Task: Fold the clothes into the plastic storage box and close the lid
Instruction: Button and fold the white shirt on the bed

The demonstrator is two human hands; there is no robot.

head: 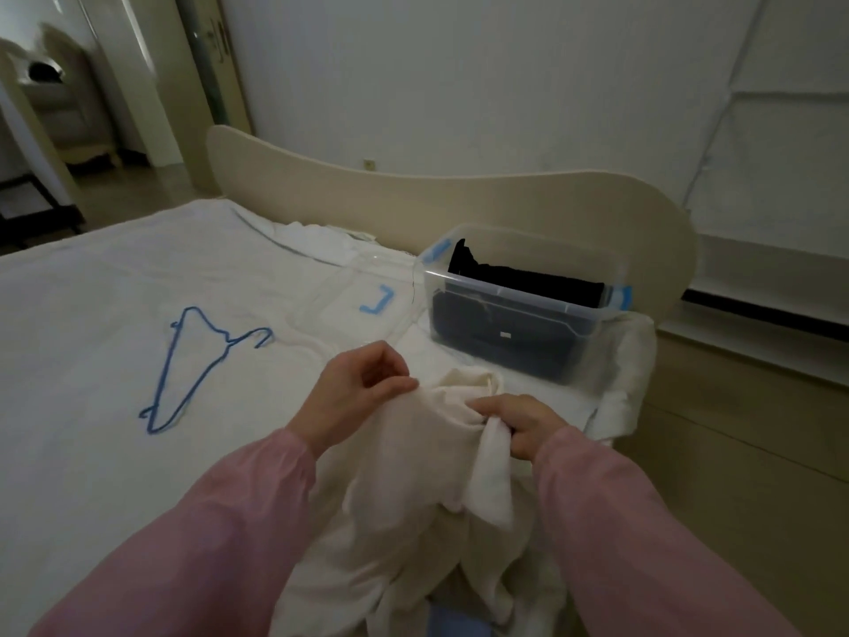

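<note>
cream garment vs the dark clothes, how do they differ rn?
Colour: the cream garment is pale; the dark clothes are black or navy. Place: the garment is outside the box, gripped by the left hand and right hand; the dark clothes are inside. State: the garment is bunched and unfolded; the dark clothes look folded.

Two hands [363, 393] [519, 425], one white garment [413, 475], one storage box [519, 314], two blue hangers [193, 360], one lid [367, 291]

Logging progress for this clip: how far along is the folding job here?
Partway. Done: dark clothes already lie in the open storage box. In hand: left hand and right hand grip a cream garment, still unfolded. Left: fold it, pack it, fit the clear lid lying on the bed.
</note>
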